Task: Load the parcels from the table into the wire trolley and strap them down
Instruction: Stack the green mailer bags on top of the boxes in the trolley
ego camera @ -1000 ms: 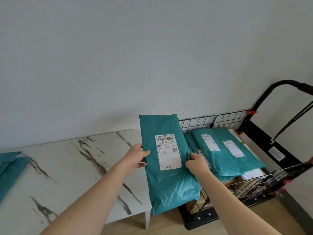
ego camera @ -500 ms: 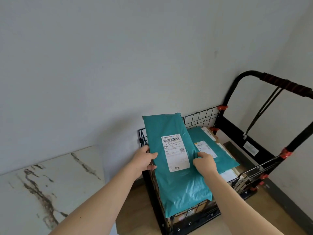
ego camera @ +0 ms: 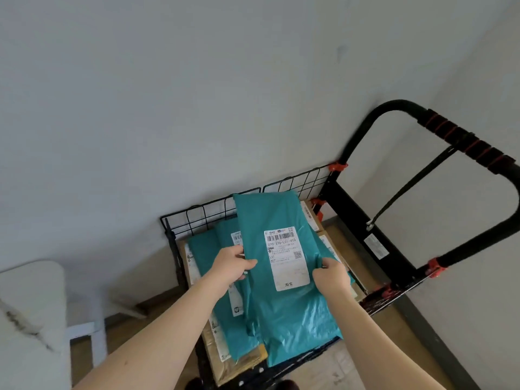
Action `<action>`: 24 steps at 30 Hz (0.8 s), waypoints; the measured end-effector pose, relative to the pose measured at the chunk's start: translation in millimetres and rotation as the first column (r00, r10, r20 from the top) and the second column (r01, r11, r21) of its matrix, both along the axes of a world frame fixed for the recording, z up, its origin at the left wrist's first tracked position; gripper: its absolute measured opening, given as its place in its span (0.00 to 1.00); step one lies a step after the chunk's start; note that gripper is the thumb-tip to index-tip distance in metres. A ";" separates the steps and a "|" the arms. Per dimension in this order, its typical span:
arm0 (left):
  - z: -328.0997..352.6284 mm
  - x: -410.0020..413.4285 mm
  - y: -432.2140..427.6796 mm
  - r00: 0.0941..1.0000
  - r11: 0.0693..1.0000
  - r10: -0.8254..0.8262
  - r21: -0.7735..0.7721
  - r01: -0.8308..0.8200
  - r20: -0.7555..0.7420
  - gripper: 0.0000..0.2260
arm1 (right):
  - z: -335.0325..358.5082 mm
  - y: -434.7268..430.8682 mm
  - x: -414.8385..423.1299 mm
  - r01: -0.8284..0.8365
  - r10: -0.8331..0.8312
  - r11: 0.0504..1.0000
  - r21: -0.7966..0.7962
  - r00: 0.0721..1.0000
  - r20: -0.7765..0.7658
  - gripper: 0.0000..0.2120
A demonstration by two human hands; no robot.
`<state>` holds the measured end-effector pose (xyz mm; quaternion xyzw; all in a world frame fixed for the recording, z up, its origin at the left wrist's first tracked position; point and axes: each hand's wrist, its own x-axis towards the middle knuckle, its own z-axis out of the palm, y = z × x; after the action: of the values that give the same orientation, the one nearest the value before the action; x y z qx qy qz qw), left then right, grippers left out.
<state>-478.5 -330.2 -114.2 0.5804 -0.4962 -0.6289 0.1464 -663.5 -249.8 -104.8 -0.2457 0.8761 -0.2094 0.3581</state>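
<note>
Teal parcel (ego camera: 292, 313) held flat, label up, over the wire trolley (ego camera: 213, 212), lying between the two hands. Left hand (ego camera: 232, 263) pinches its left edge: thumb on top, fingers under. Right hand (ego camera: 329, 275) pinches the right edge, fingers curled, plastic bunched there. Count: one parcel in hand; at least two teal parcels (ego camera: 201, 250) under it in the trolley, on cardboard boxes (ego camera: 247, 361), number unclear.

Table (ego camera: 31, 311): blurred, cut off left.
Handle (ego camera: 461, 139): ran off right edge.
Boxes (ego camera: 244, 358): mostly buried under parcels (ego camera: 202, 249).
Label (ego camera: 287, 260): small print unreadable.
</note>
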 end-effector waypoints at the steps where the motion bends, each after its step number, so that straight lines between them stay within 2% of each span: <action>1: -3.9 -8.2 -2.9 1.000 1.000 0.004 0.008 -0.004 0.003 0.11 | -4.1 -2.4 -8.3 -0.013 0.013 1.000 0.015 1.000 -0.008 0.12; 7: -24.0 -59.3 -20.4 0.996 0.993 0.086 0.077 -0.085 -0.010 0.09 | -25.5 -30.6 -64.7 -0.113 0.114 0.993 0.035 0.993 -0.010 0.11; 10: -39.3 -85.2 -29.9 0.993 0.987 0.118 0.110 -0.119 0.019 0.07 | -39.0 -46.6 -92.3 -0.170 0.170 0.983 0.076 0.985 0.002 0.14; 14: -63.7 -108.4 -42.0 0.983 0.993 0.094 0.054 -0.104 0.154 0.05 | -62.5 -68.9 -115.9 -0.257 0.253 0.954 0.154 0.966 0.044 0.18; 17: -85.7 -108.6 -42.3 0.948 0.999 0.048 -0.025 -0.043 0.314 0.09 | -85.5 -81.1 -120.6 -0.387 0.372 0.896 0.218 0.922 0.106 0.25; 18: -91.9 -105.4 -40.6 0.912 0.996 0.072 -0.077 -0.044 0.403 0.11 | -92.4 -83.0 -120.2 -0.430 0.416 0.871 0.237 0.903 0.110 0.29; 20: -99.4 -96.3 -36.6 0.786 0.976 0.190 -0.197 -0.088 0.588 0.18 | -101.5 -84.7 -116.8 -0.530 0.537 0.807 0.261 0.842 0.051 0.35; 21: -102.1 -90.9 -34.7 0.730 0.963 0.258 -0.233 -0.139 0.633 0.23 | -103.7 -85.6 -113.6 -0.591 0.612 0.762 0.266 0.791 0.005 0.37; 22: -105.1 -85.5 -33.8 0.708 0.949 0.313 -0.227 -0.217 0.633 0.27 | -104.6 -86.9 -109.7 -0.655 0.685 0.709 0.263 0.728 -0.034 0.38; 24: -109.8 -76.8 -33.4 0.724 0.911 0.383 -0.105 -0.398 0.574 0.34 | -108.7 -90.9 -102.1 -0.768 0.802 0.588 0.255 0.595 -0.058 0.39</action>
<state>-555.2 -363.5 -224.0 0.8375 -0.3755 -0.3817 0.1090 -765.5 -340.7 -213.5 -0.5864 0.7198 0.0825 0.3623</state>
